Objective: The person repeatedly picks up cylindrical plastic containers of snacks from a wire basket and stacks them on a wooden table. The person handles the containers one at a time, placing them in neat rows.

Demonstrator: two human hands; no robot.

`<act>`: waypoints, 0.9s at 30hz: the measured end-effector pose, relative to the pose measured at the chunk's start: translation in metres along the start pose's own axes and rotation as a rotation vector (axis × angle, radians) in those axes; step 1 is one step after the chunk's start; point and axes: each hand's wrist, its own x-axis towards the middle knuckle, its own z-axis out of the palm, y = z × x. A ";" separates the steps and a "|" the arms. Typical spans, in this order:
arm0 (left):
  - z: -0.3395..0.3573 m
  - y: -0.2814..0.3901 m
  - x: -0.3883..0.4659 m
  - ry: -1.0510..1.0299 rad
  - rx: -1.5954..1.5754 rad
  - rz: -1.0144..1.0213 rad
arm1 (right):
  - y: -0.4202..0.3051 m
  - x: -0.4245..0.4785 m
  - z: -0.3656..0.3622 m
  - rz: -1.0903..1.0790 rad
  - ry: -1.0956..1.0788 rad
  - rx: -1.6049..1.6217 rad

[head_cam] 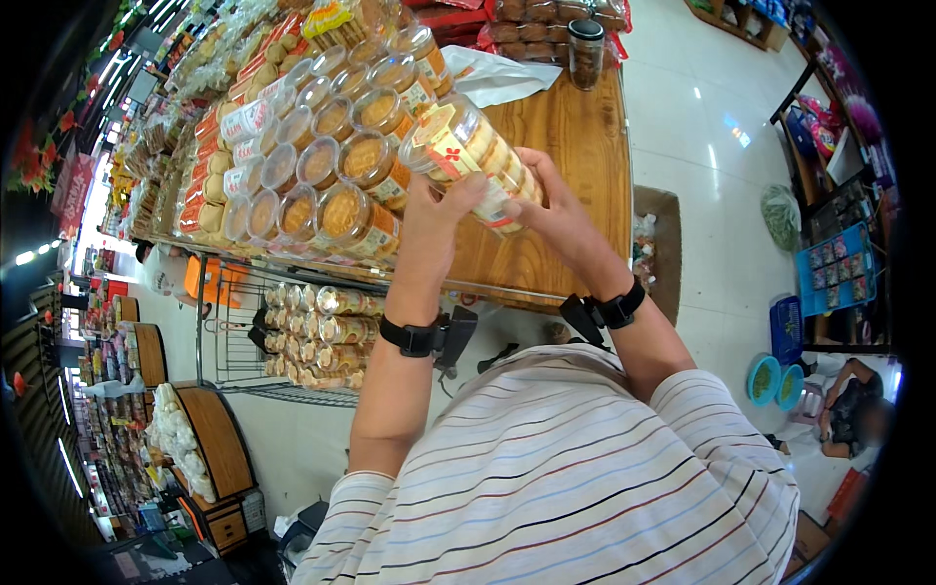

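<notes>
Between my two hands a clear plastic jar (504, 150) of round pale pastries is held tilted above a wooden table (585, 183). It bears a yellow, white and red label. My left hand (439, 205) grips the jar's lower left side near one end, thumb across the label. Around the opposite end curl the fingers of my right hand (552, 197), its thumb on the near side. Just left of the jar stand rows of clear round jars (358, 157) with golden-brown baked goods and orange labels.
A wire cart (234, 329) with stacked jars (336, 333) stands below the table's left part. A dark-lidded jar (586, 55) and a white plastic bag (497, 77) sit at the back. A cardboard box (662, 241) is on the floor at right. Another person (855, 409) sits at far right.
</notes>
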 end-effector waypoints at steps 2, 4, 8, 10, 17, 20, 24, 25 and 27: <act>0.002 0.000 0.001 0.003 -0.112 0.036 | -0.009 -0.001 0.004 -0.020 0.001 -0.102; 0.000 0.001 0.003 -0.059 -0.171 0.048 | -0.013 -0.003 0.006 -0.063 0.007 -0.219; -0.002 0.002 0.008 -0.045 -0.255 0.089 | -0.017 -0.004 0.017 -0.174 -0.007 -0.243; -0.001 0.000 0.011 -0.047 -0.297 0.084 | -0.012 -0.001 0.014 -0.222 -0.003 -0.271; -0.002 -0.009 0.021 -0.035 -0.219 0.062 | -0.011 0.007 0.000 -0.118 -0.005 -0.129; -0.001 -0.009 0.025 -0.078 -0.194 0.044 | -0.008 0.007 -0.014 0.007 -0.030 0.058; -0.002 -0.020 0.031 -0.107 -0.178 -0.008 | -0.007 0.005 -0.024 0.187 -0.071 0.358; -0.002 -0.023 0.033 -0.108 -0.182 -0.027 | -0.007 0.004 -0.024 0.210 -0.079 0.407; 0.001 -0.026 0.041 -0.125 -0.199 -0.031 | -0.004 0.009 -0.029 0.190 -0.149 0.479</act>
